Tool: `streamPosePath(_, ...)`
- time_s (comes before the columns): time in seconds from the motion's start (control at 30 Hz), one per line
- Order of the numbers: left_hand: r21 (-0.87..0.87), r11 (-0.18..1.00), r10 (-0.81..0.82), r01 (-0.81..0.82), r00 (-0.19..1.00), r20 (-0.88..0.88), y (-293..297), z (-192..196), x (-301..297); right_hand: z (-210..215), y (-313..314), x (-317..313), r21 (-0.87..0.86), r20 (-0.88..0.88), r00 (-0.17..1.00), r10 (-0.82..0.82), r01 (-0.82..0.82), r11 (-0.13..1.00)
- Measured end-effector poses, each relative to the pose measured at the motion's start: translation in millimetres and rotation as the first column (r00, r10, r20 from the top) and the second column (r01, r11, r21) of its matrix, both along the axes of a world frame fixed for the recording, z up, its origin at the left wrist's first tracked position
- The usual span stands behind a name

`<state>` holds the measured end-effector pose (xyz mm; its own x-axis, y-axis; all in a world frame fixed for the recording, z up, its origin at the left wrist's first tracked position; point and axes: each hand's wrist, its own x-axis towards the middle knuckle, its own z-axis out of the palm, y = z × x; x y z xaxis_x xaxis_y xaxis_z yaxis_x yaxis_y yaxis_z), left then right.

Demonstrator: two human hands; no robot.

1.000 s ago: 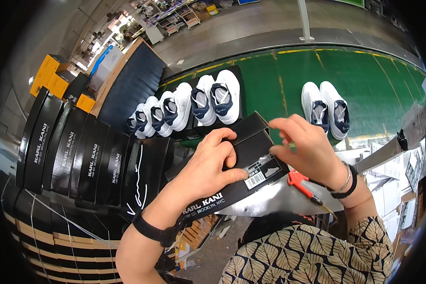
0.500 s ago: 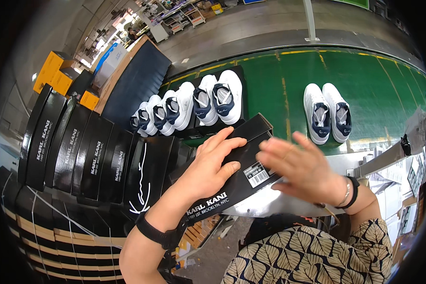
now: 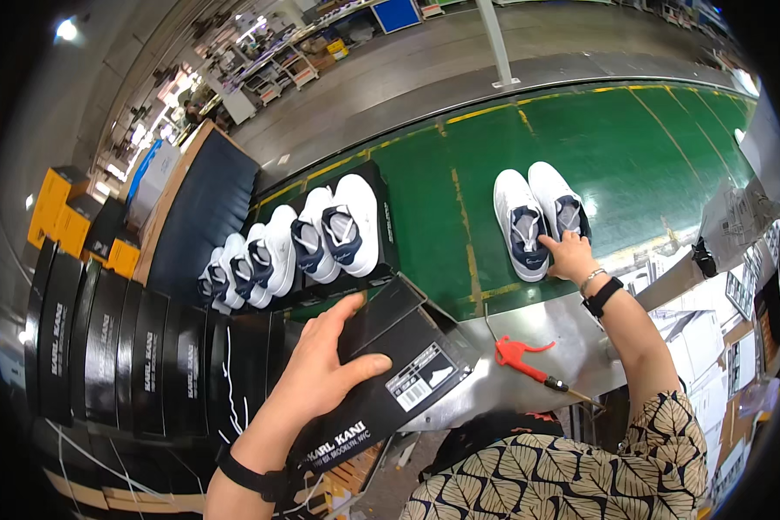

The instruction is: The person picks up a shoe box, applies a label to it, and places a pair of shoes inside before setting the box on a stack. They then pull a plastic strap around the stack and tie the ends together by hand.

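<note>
A black shoebox (image 3: 373, 420) with a white label on its end lies at an angle near me. My left hand (image 3: 321, 360) is over its upper left side, fingers spread and thumb apart; whether the fingertips press on the box is unclear. Farther right, a pair of white sneakers (image 3: 516, 208) with navy heels stands side by side on the green surface, toes pointing away. My right hand (image 3: 574, 258) is at their heels, thumb by the left shoe and fingers at the right shoe's opening, closed on the inner heel edges. The fingertips are partly hidden.
More white sneakers (image 3: 355, 225) sit in a row on black boxes at the back left. Stacked black shoeboxes (image 3: 104, 347) fill the left side. A red air blow gun (image 3: 520, 357) lies on the metal ledge (image 3: 563, 334). Papers (image 3: 702, 347) lie at the right.
My right hand has left the space over the shoebox and reached forward to the pair of sneakers. The red blow gun has come into sight. The whole view has turned toward the right.
</note>
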<state>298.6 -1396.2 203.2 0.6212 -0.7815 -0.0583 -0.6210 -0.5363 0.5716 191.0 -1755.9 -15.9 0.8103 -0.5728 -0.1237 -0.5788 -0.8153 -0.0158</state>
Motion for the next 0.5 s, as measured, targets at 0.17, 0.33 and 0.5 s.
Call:
streamPosePath(0.17,-0.144,0.989,0.036,-0.025,0.997,0.073,-4,-7,6,-32,-9,17,-0.172,-0.154,0.988,0.014,-0.041,0.984)
streamPosePath(0.33,-0.569,0.804,0.188,-0.174,0.982,-0.034,-28,-3,36,-38,-27,31,-0.008,-0.103,0.995,0.016,-0.017,1.0)
streamPosePath(0.5,-0.525,0.825,0.288,0.206,0.646,0.707,-86,-7,45,-50,-36,30,0.005,0.055,0.995,0.079,-0.079,0.997)
